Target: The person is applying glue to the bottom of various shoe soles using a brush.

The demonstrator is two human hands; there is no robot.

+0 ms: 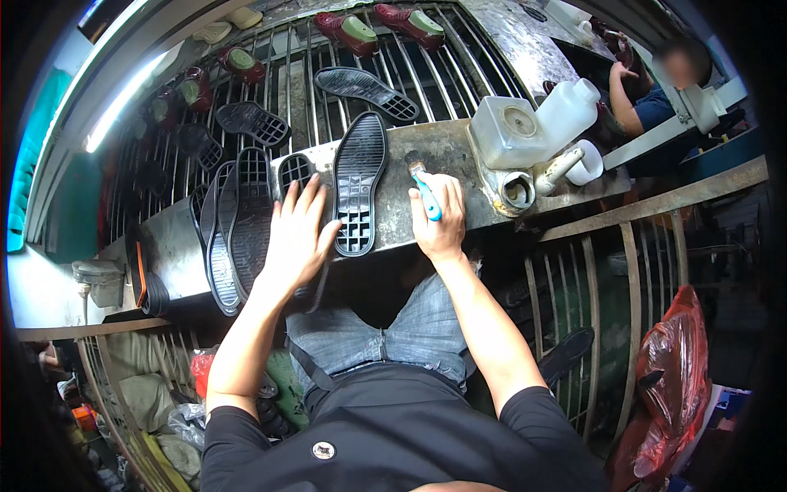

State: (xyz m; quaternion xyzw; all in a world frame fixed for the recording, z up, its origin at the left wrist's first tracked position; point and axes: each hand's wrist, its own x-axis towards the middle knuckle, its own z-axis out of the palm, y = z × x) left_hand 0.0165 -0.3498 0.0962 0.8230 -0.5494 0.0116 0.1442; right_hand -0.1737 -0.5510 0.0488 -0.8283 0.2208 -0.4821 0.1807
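Note:
A black shoe sole [359, 189] lies on the metal bench with its gridded heel end toward me. To its right, my right hand [441, 217] grips a small brush [429, 201] with a blue handle, its bristles pointing away from me near the bench top. My left hand [299, 234] has its fingers spread, the fingertips over another black sole [295, 169] and the thumb beside the first sole's edge. Whether it presses on that sole cannot be told. Left of this hand, several black soles [252, 189] lie overlapping at the bench edge.
Beyond the bench, a rack of metal bars [307, 90] carries loose soles [367, 88] and dark red shoes [348, 33]. At right stand a square translucent container [507, 131], a white bottle [566, 115] and a stained pot [517, 190]. Another person [635, 102] sits at far right.

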